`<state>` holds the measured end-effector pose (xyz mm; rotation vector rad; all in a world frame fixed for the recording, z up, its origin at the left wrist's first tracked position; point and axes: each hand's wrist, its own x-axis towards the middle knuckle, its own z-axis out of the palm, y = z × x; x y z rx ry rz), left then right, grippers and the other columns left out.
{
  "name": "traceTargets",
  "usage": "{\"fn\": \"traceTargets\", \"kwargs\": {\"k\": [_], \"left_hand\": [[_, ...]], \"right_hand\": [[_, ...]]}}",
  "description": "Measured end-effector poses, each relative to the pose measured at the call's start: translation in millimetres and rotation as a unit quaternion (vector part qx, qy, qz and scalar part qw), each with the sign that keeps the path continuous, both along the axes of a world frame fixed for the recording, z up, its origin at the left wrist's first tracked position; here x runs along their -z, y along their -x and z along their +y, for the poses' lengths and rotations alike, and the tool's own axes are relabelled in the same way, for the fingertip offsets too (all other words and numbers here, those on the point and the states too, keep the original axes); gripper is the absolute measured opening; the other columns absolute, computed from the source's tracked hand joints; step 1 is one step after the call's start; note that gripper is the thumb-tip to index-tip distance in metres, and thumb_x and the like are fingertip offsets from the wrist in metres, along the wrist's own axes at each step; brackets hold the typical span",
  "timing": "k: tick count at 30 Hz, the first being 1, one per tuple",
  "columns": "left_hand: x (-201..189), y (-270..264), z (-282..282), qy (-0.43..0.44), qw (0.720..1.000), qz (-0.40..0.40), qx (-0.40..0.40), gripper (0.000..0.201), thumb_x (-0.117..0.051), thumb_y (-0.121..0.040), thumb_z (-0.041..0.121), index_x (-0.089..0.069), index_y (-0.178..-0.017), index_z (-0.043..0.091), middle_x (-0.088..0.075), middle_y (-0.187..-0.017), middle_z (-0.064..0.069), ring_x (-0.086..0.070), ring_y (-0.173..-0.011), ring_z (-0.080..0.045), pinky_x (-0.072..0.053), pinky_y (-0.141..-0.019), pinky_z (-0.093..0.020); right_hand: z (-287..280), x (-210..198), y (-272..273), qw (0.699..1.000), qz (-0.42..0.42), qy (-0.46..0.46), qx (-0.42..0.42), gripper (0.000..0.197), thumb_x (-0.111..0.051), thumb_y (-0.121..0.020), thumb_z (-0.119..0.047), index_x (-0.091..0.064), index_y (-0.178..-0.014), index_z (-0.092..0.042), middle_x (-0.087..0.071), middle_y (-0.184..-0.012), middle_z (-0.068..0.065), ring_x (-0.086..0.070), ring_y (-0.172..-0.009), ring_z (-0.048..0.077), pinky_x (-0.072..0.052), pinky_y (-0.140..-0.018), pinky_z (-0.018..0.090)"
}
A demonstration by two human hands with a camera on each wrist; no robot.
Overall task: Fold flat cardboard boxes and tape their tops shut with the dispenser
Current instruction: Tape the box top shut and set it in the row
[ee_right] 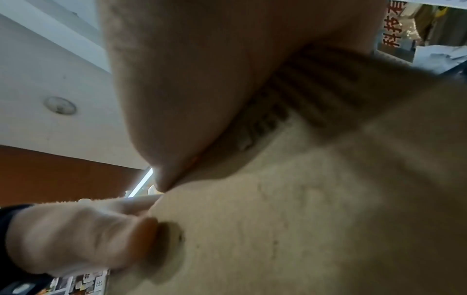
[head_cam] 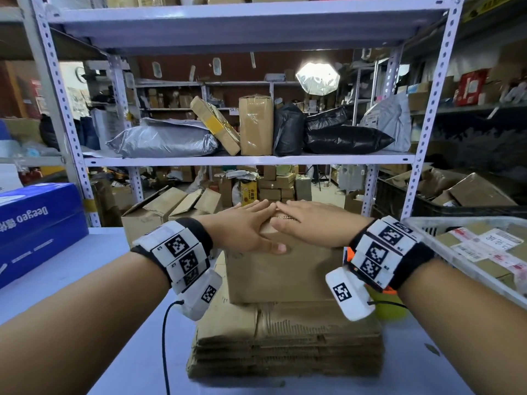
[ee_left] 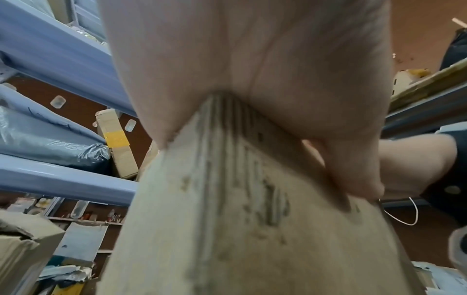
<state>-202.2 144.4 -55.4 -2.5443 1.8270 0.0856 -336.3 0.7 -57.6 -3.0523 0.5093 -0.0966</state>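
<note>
Atop 1 box (head_cam: 281,269), 2 hands flat: L hand (head_cam: 242,228), R hand (head_cam: 312,223)

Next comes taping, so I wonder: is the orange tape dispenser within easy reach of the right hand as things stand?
Probably yes. The dispenser shows just beside the right wrist, but the right hand lies flat on the box flaps and must lift off first.

Black wristbands (head_cam: 199,232), white marker-tagged blocks (head_cam: 182,252)
</note>
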Motion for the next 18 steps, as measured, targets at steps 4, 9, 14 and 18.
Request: {"fn": "traceTargets", "kwargs": {"k": [4,9,14,18], "left_hand": [[-5.0,-10.9,15.2,-0.010,1.000,0.011,-0.019,0.114,-0.056,-0.079,0.078,0.005,-0.161,0.027,0.010,-0.168,0.006,0.008,-0.154,-0.014,0.001,-0.123,-0.038],[-6.5,-22.6,26.4,-0.015,0.998,0.059,-0.004,0.106,-0.071,-0.085,0.057,0.001,-0.160,0.038,0.007,-0.167,0.014,0.008,-0.154,-0.013,0.000,-0.125,-0.045],[-12.6,-34.6,26.0,0.061,0.985,0.160,0.036,0.092,-0.087,-0.076,0.029,-0.036,-0.149,0.051,-0.026,-0.155,0.018,-0.027,-0.143,-0.009,-0.025,-0.121,-0.037],[-15.5,-42.0,19.2,0.177,0.958,0.220,0.045,0.081,-0.091,-0.057,0.036,-0.059,-0.128,0.056,-0.041,-0.146,0.022,-0.043,-0.132,-0.007,-0.038,-0.112,-0.034]], "right_hand": [[-10.1,1.0,13.1,0.999,0.036,-0.009,-0.008,0.118,-0.014,-0.055,-0.104,-0.003,-0.156,-0.044,-0.006,-0.167,-0.005,-0.006,-0.153,0.021,-0.013,-0.123,0.047],[-18.1,7.4,14.8,0.999,-0.039,-0.002,-0.032,0.105,-0.045,-0.061,-0.093,-0.022,-0.152,-0.046,-0.033,-0.152,-0.011,-0.033,-0.137,0.016,-0.032,-0.111,0.042],[-26.3,10.1,24.5,0.988,-0.118,-0.089,-0.049,0.097,-0.058,-0.058,-0.087,-0.039,-0.143,-0.046,-0.045,-0.143,-0.016,-0.042,-0.130,0.010,-0.038,-0.110,0.042],[-33.9,19.2,33.6,0.956,-0.266,-0.117,-0.030,0.098,-0.066,-0.062,-0.080,-0.031,-0.147,-0.046,-0.031,-0.145,-0.013,-0.028,-0.132,0.004,-0.029,-0.108,0.032]]}}
